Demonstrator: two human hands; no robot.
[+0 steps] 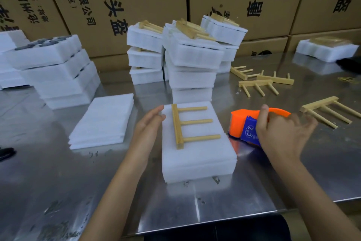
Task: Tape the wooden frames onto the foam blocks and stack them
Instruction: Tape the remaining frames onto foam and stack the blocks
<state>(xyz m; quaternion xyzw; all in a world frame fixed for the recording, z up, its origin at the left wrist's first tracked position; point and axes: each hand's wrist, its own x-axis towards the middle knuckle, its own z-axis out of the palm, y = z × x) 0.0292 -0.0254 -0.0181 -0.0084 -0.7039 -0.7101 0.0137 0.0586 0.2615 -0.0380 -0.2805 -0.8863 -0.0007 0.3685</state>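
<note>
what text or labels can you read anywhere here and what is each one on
"C Z" in a white circle on the blue label of the orange tape dispenser, touched by the right hand.
"头盔" in large black characters, with "有限公司" and "(西区)" beside it, on the cardboard boxes behind the table.
Other box characters are upside down or cut off; not reliably readable.
The foam block and wooden frame carry no text.

The right hand covers the near end of the orange tape dispenser — its outer fingers are smeared by motion blur. At the left edge a dark object is cut off and cannot be identified. Far right, a foam block is blurred — the wooden piece on top is indistinct. A black shape beside it is cropped by the edge.
</note>
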